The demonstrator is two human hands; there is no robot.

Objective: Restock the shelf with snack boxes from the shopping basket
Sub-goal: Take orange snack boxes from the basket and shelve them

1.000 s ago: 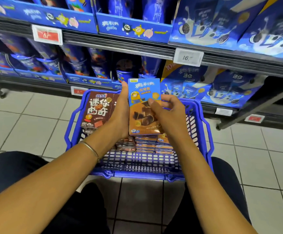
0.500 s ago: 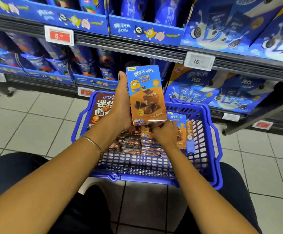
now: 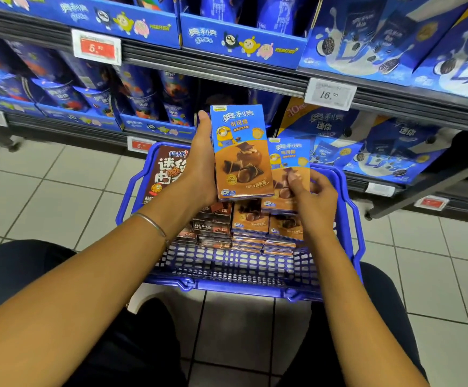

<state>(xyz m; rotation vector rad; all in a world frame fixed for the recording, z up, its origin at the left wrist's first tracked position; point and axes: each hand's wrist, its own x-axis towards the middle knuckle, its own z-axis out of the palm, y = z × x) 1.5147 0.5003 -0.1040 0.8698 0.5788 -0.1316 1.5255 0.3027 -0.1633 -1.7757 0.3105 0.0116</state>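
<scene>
From the head camera, the left hand (image 3: 202, 169) holds a snack box (image 3: 241, 152) upright above the blue shopping basket (image 3: 227, 286). The box's long axis runs up and down, its blue top toward the shelf (image 3: 213, 71) and its printed front facing the wearer, tilted a little to the left. The hand clasps it along the left edge, back of the hand outward, with one digit reaching up beside the top corner; the other fingers are behind the box and hidden. A thin bracelet (image 3: 154, 224) sits on that wrist.

Just to the right and slightly lower, the right hand (image 3: 315, 196) pinches a second box (image 3: 290, 169) of the same kind, also upright and front-facing. The thumb lies on its face and the fingers curl behind. Its left edge is covered by the first box, its lower right by the hand.

Beneath both, the stacked boxes (image 3: 249, 222) lie flat in the basket, which stands on the tiled floor (image 3: 46, 196) before the person's dark-trousered knees. A brown cookie box (image 3: 166, 174) leans at the basket's left end, half hidden by the left wrist. The shelf goods behind are blurred, though a price tag (image 3: 330, 94) reads 16.
</scene>
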